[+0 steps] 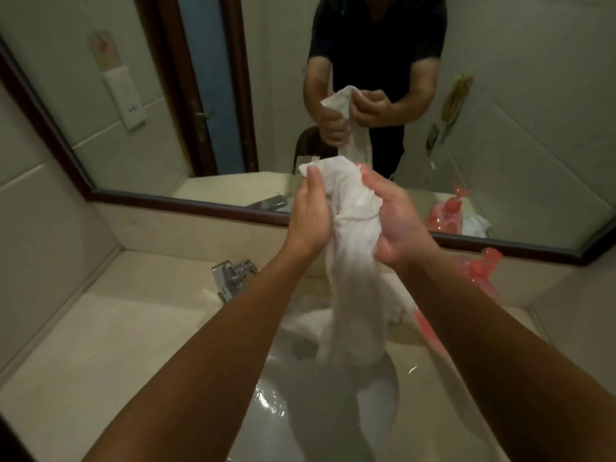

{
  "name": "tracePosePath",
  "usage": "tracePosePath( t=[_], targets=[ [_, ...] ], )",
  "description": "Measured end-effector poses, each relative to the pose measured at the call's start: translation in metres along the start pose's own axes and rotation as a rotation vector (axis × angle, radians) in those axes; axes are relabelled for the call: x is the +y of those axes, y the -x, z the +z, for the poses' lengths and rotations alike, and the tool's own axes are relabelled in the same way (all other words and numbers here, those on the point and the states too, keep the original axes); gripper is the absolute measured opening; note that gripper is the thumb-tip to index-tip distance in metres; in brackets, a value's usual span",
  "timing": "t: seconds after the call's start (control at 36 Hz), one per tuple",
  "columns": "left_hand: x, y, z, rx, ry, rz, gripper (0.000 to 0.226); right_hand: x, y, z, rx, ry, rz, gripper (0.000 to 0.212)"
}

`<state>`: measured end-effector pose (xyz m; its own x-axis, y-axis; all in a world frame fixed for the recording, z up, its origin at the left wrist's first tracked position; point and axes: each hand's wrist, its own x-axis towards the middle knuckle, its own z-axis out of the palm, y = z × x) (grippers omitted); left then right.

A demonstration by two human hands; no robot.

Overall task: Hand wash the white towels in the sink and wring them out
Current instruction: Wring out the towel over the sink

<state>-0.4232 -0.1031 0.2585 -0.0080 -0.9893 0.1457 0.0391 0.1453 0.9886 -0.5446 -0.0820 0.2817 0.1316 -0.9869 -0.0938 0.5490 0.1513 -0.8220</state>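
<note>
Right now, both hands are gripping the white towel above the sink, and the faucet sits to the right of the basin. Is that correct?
Not quite. The faucet sits to the left of the basin, not the right, as the head view shows. The rest holds: the left hand and right hand both grip the white towel above the sink.

Bathroom, domestic or hotel-type. Cues: white basin sink set in a beige worktop, chrome faucet, dark-framed wall mirror above it. Tiled walls, and a door reflected in the mirror.
</note>
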Motion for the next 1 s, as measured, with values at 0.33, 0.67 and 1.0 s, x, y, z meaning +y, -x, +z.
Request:
tracePosePath(
  t=[0.33, 0.67, 1.0],
  targets=[
    [0.094, -0.027, 0.013, 0.150, -0.031, 0.214, 0.053, -0.089, 0.010, 0.007, 0.147, 0.604, -0.451, 0.020],
    [0.119, -0.028, 0.020, -0.128, -0.163, 0.404, 0.080, -0.126, 0.008, 0.055, 0.132, 0.420, -0.436, 0.020],
    [0.121, -0.050, 0.052, 0.029, 0.024, 0.117, 0.073, -0.087, 0.011, 0.005, 0.298, 0.410, -0.372, 0.074]
  ],
)
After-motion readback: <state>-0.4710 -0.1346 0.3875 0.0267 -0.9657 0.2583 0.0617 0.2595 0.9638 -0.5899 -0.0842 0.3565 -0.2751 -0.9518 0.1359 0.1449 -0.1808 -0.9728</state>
